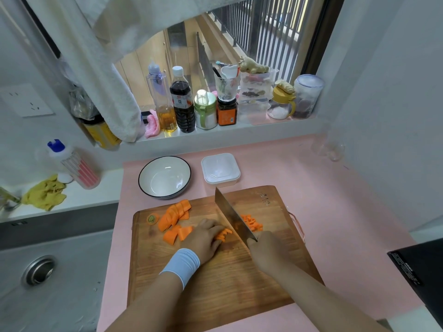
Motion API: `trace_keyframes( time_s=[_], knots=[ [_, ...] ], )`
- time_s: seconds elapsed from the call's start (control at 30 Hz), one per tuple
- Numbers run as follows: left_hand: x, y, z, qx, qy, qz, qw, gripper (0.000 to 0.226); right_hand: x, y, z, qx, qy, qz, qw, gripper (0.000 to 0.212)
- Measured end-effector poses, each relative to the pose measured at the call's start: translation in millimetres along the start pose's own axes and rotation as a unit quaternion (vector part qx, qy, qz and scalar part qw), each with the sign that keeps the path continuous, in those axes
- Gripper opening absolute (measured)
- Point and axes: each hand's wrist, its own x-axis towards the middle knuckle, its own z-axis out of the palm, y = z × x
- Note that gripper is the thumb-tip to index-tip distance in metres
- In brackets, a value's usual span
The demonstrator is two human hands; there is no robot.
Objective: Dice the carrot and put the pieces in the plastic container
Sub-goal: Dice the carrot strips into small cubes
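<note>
Orange carrot strips [224, 234] mid-frame, pinned under curled left grip [206, 236]; right grip [266, 246] grasping broad steel cleaver [230, 215]; square white plastic container [220, 170] above

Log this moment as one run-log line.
step: dicing | right hand: grips cleaver over cutting board | left hand: holds carrot strips | diced pieces: right of blade | carrot slices: piled left | plastic container: beyond board

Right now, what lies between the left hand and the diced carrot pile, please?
Head view: the broad steel cleaver, held by the right hand, and orange carrot strips at the left fingers.
</note>
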Motion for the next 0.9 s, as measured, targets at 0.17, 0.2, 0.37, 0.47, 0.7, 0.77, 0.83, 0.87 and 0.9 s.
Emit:
trace_keyframes(
  time_s=[0.17,0.2,0.37,0.47,0.7,0.77,0.83,0.87,0.9],
  knots=[
    [-11.3,12.4,7.2,-0.099,0.071,-0.112,0.986,0.060,-7.1,-3.5,3.6,-0.021,0.008,-0.007,1.000,0.028],
    [-12.3,13.6,7.3,-0.103,0.071,-0.120,0.985,0.063,-8.1,-4.0,4.4,-0.024,0.007,-0.006,1.000,0.030],
    [-5.2,16.0,9.6,-0.057,0.037,-0.090,0.994,0.058,-8.6,-7.5,9.3,-0.041,0.008,0.004,0.999,0.036],
    [-3.3,19.9,13.4,-0.073,0.060,-0.109,0.990,0.053,-7.8,-9.1,10.8,-0.037,0.002,0.000,0.999,0.035],
    [-20.1,24.2,22.2,-0.107,0.108,-0.147,0.977,0.055,-3.1,-10.0,9.1,-0.019,-0.015,-0.011,1.000,0.036],
    [-24.3,20.7,20.7,-0.130,0.108,-0.135,0.976,0.058,-4.2,-8.1,8.9,-0.021,-0.011,-0.011,1.000,0.036],
    [-28.6,17.0,16.0,-0.140,0.100,-0.114,0.979,0.056,-5.4,-6.6,9.5,-0.022,-0.010,-0.009,1.000,0.036],
    [-30.6,14.5,13.2,-0.139,0.097,-0.102,0.980,0.056,-5.9,-6.3,9.6,-0.020,-0.011,-0.010,1.000,0.036],
    [-32.2,10.8,11.4,-0.135,0.096,-0.090,0.982,0.055,-5.9,-6.3,9.5,-0.020,-0.013,-0.012,1.000,0.035]
  ],
)
